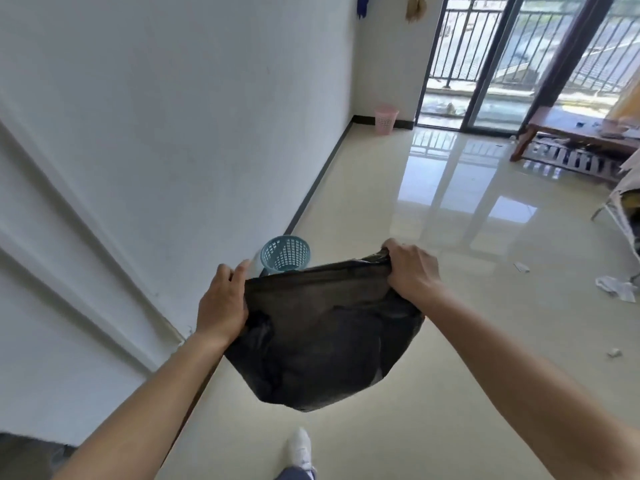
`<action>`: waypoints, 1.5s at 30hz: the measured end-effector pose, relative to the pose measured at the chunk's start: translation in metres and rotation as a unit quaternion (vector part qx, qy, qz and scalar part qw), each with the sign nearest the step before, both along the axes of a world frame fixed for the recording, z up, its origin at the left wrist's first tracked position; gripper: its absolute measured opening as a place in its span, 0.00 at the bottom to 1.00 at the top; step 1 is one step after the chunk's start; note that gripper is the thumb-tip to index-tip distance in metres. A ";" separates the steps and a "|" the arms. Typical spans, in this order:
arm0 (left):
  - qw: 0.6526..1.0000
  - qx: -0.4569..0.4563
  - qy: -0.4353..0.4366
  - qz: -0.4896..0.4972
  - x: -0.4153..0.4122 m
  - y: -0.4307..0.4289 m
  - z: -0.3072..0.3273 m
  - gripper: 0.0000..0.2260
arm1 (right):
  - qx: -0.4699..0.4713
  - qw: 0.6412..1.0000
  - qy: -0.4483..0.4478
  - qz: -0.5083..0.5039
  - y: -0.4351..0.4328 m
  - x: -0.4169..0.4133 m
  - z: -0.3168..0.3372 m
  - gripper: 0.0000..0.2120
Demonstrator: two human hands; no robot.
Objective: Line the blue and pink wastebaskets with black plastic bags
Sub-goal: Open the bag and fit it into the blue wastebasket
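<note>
A black plastic bag [322, 334] hangs in the air between both hands, its top edge stretched flat. My left hand [223, 303] grips the bag's left top corner and my right hand [412, 271] grips its right top corner. The blue mesh wastebasket [285, 253] stands on the floor by the wall just beyond the bag, its lower part hidden behind the bag. The pink mesh wastebasket [385, 119] stands far off in the corner next to the balcony door, and it looks unlined.
A white wall and door frame [86, 258] run along the left. A low wooden table [581, 133] stands at the right by the glass balcony door [491, 57]. Crumpled paper scraps [618, 287] lie on the glossy tile floor. My white shoe [299, 448] shows below.
</note>
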State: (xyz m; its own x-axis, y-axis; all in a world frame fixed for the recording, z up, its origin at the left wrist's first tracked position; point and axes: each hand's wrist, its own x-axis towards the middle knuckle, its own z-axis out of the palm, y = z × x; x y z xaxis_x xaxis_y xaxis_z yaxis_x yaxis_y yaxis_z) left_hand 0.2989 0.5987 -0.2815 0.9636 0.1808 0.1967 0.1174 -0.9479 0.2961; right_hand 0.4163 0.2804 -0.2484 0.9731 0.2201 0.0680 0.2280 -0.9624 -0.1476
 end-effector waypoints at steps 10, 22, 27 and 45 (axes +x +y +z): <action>0.994 -0.017 0.057 0.095 0.262 0.067 0.025 0.07 | 0.093 0.992 -0.046 -0.068 0.042 0.245 0.030 0.16; 0.945 -0.091 0.127 0.288 0.496 0.069 -0.082 0.06 | -0.046 0.985 0.121 0.114 0.109 0.599 -0.092 0.13; 0.883 -0.126 0.173 0.418 0.554 0.056 -0.107 0.04 | -0.085 0.968 0.178 0.153 0.147 0.711 -0.125 0.13; 0.801 -0.405 0.022 0.440 0.598 0.136 -0.307 0.10 | 0.227 0.877 0.421 0.049 0.277 0.789 -0.331 0.08</action>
State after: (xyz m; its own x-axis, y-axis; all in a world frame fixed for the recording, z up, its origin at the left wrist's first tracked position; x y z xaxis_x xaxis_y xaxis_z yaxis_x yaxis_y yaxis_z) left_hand 0.8970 0.7350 -0.5889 0.3964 0.8448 -0.3595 0.6622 0.0081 0.7493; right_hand 1.2051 0.5577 -0.5796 0.6990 0.4409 -0.5631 -0.0672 -0.7434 -0.6655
